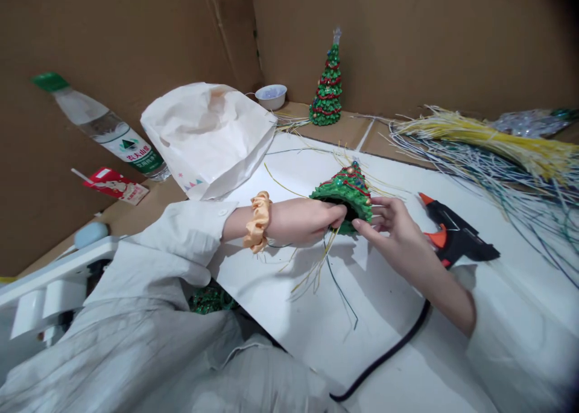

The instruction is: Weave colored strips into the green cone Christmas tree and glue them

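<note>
My left hand (304, 220) grips the open base of a small green beaded Christmas tree (347, 189), held tilted over the white board (316, 298); its fingers are closed inside the hollow bottom. Loose yellow and green strands hang below it. My right hand (392, 227) touches the tree's lower rim with thumb and fingers pinched on it. An orange scrunchie (257, 220) sits on my left wrist. A black and orange glue gun (455, 232) lies just right of my right hand, its cord running toward me.
A finished green beaded tree (327, 87) stands at the back by a small white bowl (271, 96). A white paper bag (208, 135), a water bottle (108, 129) and a red carton (115, 185) are at left. Bundles of yellow and blue strands (497, 141) lie at right.
</note>
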`<state>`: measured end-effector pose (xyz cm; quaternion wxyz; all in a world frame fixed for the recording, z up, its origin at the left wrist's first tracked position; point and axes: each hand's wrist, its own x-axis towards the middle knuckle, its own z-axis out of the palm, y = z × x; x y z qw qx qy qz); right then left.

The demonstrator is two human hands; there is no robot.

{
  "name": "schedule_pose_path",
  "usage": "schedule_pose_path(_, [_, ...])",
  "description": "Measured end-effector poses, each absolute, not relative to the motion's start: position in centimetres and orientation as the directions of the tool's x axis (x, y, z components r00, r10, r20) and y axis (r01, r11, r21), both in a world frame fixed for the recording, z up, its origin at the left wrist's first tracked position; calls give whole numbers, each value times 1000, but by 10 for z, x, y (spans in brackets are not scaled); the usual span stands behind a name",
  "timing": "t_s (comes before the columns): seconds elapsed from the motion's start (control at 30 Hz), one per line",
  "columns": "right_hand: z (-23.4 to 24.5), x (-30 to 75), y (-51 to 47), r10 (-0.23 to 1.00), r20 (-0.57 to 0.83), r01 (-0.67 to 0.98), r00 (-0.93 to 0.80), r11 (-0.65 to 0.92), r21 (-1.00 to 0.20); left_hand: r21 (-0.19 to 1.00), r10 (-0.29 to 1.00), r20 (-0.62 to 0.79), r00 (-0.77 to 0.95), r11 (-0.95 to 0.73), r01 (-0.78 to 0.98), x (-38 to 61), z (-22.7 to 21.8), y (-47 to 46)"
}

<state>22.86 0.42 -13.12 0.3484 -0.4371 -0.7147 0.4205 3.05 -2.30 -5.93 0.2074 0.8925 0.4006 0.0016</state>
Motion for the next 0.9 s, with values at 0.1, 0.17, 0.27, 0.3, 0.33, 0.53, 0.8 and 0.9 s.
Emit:
schedule_pose_path(0.1, [-128,227,1,927,106,285,-360,217,-934,438,687,-176,705,-586,681,29,-55,-21])
schedule_pose_path(0.17, [-125,225,-1,934,74,254,-350,171,-952,480,671,-182,718,-577,661,29,-54,-20])
schedule_pose_path(0.27, [-123,224,-4,941,49,219,-336,129,-967,511,707,-197,680,-518,686,30,-53,-22])
schedule_pose_path(0.3, [-123,223,-5,941,51,209,-334,127,-970,512,731,-191,656,-496,702,32,-54,-23])
schedule_pose_path(0.33, [-123,223,-5,940,55,198,-338,128,-972,510,755,-177,631,-478,715,33,-54,-25])
schedule_pose_path(0.53, [-126,220,-8,932,67,159,-357,132,-978,569,859,-98,502,-365,737,39,-62,-35])
schedule_pose_path(0.8, [-132,218,-8,954,53,76,-295,79,-994,527,884,-36,465,-379,761,42,-75,-42])
schedule_pose_path(0.9, [-129,219,-8,955,19,36,-295,31,-999,510,880,-41,472,-388,768,43,-79,-44])
